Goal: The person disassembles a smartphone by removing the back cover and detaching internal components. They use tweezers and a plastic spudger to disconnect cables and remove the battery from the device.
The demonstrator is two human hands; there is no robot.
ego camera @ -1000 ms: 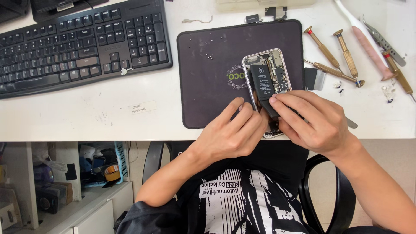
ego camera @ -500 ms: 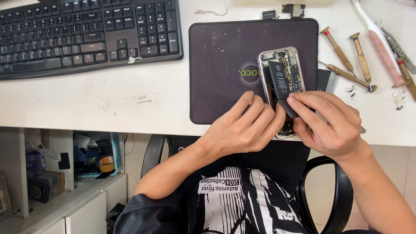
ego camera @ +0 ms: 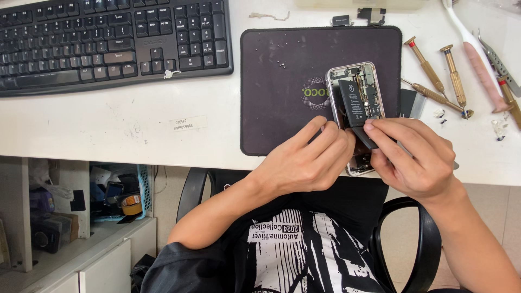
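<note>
1. The opened smartphone [ego camera: 355,103] lies back-off on the dark work mat [ego camera: 282,92], at about 3 o'clock on the mat, its lower end overhanging the near edge of the white desk [ego camera: 108,130]
2. The left hand [ego camera: 304,160] is curled at the phone's 7 o'clock, its fingertips closed against the left rim of the frame, pinning the phone down
3. The right hand [ego camera: 415,157] comes in from 4 o'clock; thumb and forefinger are pinched on the lower end of the black battery [ego camera: 355,106], which sits tilted, its near end raised out of the frame
4. Judging by that, the step in hand is the battery lift-out or seating; which of the two the view does not settle
5. The next move seems to call for a slow, even pull or press along the battery's length, without bending the cell, while the left hand keeps the frame from sliding
6. At 2 to 3 o'clock from the phone lie brass-handled screwdrivers [ego camera: 434,76], a pink-handled brush [ego camera: 477,59] and tweezers [ego camera: 496,62]; loose small parts [ego camera: 442,115] rest near them
7. A black keyboard [ego camera: 108,38] sits at 10 o'clock, well apart
</note>
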